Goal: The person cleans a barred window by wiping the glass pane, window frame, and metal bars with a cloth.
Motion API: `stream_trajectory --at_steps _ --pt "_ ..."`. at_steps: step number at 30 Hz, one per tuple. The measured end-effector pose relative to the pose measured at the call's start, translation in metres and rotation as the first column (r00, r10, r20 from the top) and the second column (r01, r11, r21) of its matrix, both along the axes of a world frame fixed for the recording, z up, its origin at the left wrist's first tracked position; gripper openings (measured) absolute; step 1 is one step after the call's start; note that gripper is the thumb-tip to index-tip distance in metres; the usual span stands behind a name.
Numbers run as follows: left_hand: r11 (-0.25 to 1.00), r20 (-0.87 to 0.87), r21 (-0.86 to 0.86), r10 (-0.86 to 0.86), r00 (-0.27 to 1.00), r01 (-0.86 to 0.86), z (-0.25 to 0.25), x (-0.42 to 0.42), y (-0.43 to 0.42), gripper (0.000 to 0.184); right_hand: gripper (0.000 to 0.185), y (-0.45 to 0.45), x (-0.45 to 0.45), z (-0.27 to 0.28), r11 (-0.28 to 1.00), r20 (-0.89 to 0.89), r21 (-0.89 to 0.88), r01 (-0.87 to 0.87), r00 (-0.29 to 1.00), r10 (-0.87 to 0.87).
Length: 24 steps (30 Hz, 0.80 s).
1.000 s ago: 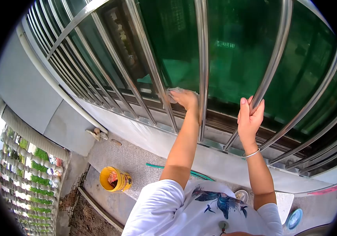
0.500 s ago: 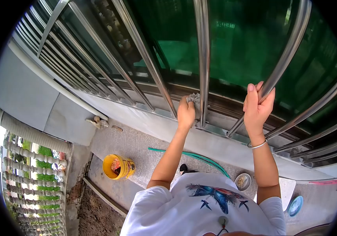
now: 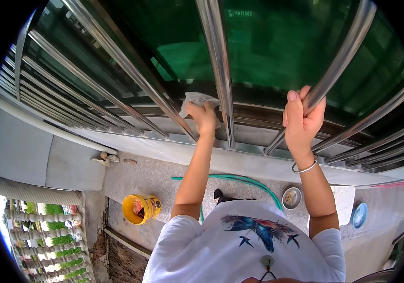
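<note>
My left hand [image 3: 203, 116] reaches between two metal bars and is closed on a pale grey cloth [image 3: 194, 98]. The cloth lies against the lower frame of the window [image 3: 277, 56], whose glass is dark green. Part of the cloth is hidden behind my fingers. Further right, my right hand [image 3: 303, 123] is wrapped round a shiny metal bar [image 3: 342, 54], thumb pointing up. A bracelet [image 3: 305, 165] circles that wrist. Between my hands stands another upright metal bar [image 3: 220, 70].
A yellow bucket [image 3: 154, 207] with reddish contents stands on the concrete floor at lower left. A green hose [image 3: 244, 179] curves below the ledge. Near it are a metal bowl [image 3: 291, 198] and a blue basin [image 3: 360, 214]. A stone balustrade [image 3: 46, 218] lines the far left.
My left hand has pushed further in between the bars with the cloth, which now spreads above the fingers. My right hand keeps its hold on the bar. The whole view has shifted slightly.
</note>
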<state>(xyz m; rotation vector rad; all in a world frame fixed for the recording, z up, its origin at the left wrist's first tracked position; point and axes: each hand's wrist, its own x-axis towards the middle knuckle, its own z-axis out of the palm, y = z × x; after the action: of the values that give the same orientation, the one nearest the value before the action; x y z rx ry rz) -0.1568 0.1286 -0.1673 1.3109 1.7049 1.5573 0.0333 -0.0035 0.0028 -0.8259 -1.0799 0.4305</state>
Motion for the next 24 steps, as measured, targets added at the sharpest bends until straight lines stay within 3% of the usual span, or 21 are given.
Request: stream_trajectory --at_steps 2,5,6,7,8,9,11,13,14,15,17,19,21,23,24 --pt "1.000 0.200 0.016 -0.014 0.980 0.011 -0.014 0.003 0.004 0.056 0.019 -0.001 -0.003 0.000 1.000 0.002 -0.007 0.027 1.000 -0.027" --pt "0.910 -0.249 0.142 -0.347 0.904 0.388 -0.005 0.025 -0.013 0.042 0.019 -0.003 -0.003 -0.001 0.998 0.003 -0.002 0.069 0.998 -0.069" --pt "0.838 -0.369 0.186 -0.424 0.827 0.512 0.010 0.036 -0.025 0.036 0.019 -0.002 -0.001 -0.003 0.999 0.014 -0.004 0.054 0.998 -0.054" --pt "0.685 -0.278 -0.024 -0.704 0.653 0.728 0.024 0.038 -0.025 0.031 0.018 0.000 0.000 -0.003 0.999 0.025 0.002 0.038 0.999 -0.038" --pt "0.437 -0.117 -0.200 -0.899 0.422 0.877 0.036 0.040 -0.030 0.026 0.018 -0.001 0.000 -0.003 0.999 0.024 -0.005 0.042 0.999 -0.042" --pt "0.435 -0.111 -0.201 -0.900 0.421 0.878 0.034 0.039 -0.033 0.026 0.018 -0.002 -0.001 -0.002 1.000 0.013 -0.006 0.028 1.000 -0.028" --pt "0.390 0.141 -0.164 -0.900 0.413 0.906 0.032 0.037 -0.031 0.029 0.018 0.000 0.000 0.000 1.000 0.004 0.007 0.025 1.000 -0.026" --pt "0.748 0.229 -0.018 -0.643 0.731 0.663 0.034 0.023 -0.029 0.032 0.018 -0.001 -0.003 0.000 0.999 0.013 0.000 0.054 0.998 -0.054" --pt "0.870 0.315 0.238 -0.490 0.813 0.432 0.046 0.019 -0.033 0.029 0.018 -0.001 -0.003 0.000 0.997 0.007 -0.003 0.072 0.997 -0.072" --pt "0.891 0.369 0.375 -0.396 0.841 0.255 0.063 0.012 -0.032 0.029 0.018 -0.001 -0.004 0.000 0.998 -0.001 0.006 0.067 0.998 -0.067" --pt "0.866 0.236 0.473 -0.305 0.923 0.165 0.084 -0.012 -0.007 0.029 0.018 0.000 -0.006 -0.001 0.997 -0.005 0.047 0.069 0.998 -0.069" --pt "0.792 -0.092 0.606 -0.025 0.995 0.076 0.129 -0.005 0.001 0.029 0.016 0.000 -0.005 0.000 0.996 0.065 0.048 0.081 0.994 -0.084" --pt "0.753 -0.320 0.613 -0.040 0.946 0.240 0.133 0.003 0.015 0.030 0.015 0.000 -0.005 -0.001 0.994 0.139 0.064 0.086 0.986 -0.095" --pt "0.719 -0.532 0.572 -0.043 0.846 0.395 0.131 0.015 0.009 0.030 0.020 0.000 -0.007 0.000 0.995 -0.019 0.023 0.094 0.995 -0.094" --pt "0.699 -0.599 0.474 -0.189 0.778 0.535 0.124 0.022 -0.004 0.033 0.020 0.001 -0.006 0.000 0.995 -0.020 0.025 0.099 0.995 -0.099"
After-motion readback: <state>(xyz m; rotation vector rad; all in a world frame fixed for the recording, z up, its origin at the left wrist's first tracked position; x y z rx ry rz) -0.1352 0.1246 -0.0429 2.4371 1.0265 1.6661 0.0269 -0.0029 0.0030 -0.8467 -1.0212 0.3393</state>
